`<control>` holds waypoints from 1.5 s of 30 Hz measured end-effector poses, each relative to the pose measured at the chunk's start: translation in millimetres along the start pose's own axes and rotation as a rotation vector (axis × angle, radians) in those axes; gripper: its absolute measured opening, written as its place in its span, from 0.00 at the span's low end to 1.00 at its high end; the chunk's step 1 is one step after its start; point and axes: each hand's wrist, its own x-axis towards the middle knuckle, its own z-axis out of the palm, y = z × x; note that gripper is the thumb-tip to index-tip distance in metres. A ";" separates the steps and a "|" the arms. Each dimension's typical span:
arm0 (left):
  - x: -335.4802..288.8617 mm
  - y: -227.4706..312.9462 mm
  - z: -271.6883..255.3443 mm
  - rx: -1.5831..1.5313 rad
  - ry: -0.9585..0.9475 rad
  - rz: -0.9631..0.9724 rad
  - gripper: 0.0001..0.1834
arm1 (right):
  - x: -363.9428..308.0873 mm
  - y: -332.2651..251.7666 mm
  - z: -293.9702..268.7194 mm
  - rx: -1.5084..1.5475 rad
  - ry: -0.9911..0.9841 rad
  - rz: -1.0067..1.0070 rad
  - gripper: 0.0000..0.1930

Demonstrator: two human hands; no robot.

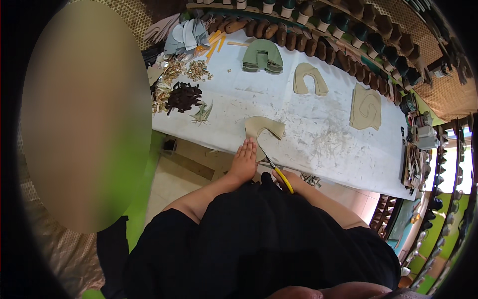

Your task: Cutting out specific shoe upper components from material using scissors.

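A beige U-shaped piece of thin sheet material [258, 124] lies at the near edge of the white-covered table. My left hand [244, 160] rests flat on its near arm, fingers stretched out. In my right hand [295, 182] is a pair of scissors [282, 178] with yellow handles. Its blades point away from me, along the inner curve of the beige piece. My right fingers are partly hidden behind the handles and my dark shirt. Whether the blades touch the material, I cannot tell.
On the white tabletop [224, 128] lie green U-shaped pieces [262, 54], more beige pieces [309, 79], a beige stack [366, 107], dark strips [184, 97], gold-coloured bits [198, 71] and scraps [201, 113]. Brown shoe lasts [311, 47] line the far edge. Shelves of shoes [438, 214] stand at right.
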 end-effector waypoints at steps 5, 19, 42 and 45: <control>-1.3 4.2 -4.2 -0.017 -0.006 0.004 0.42 | 3.2 -6.0 0.7 0.046 -0.077 0.071 0.40; -3.4 4.6 -4.5 0.016 0.020 0.027 0.39 | 2.7 5.8 10.3 0.136 0.019 0.009 0.32; -5.9 -17.7 -11.6 -0.008 0.085 0.177 0.32 | -19.7 -6.5 -5.1 0.592 -0.203 0.242 0.34; -7.2 -18.5 -10.6 -0.007 0.087 0.193 0.32 | -14.4 -1.4 -4.8 0.545 -0.199 0.217 0.35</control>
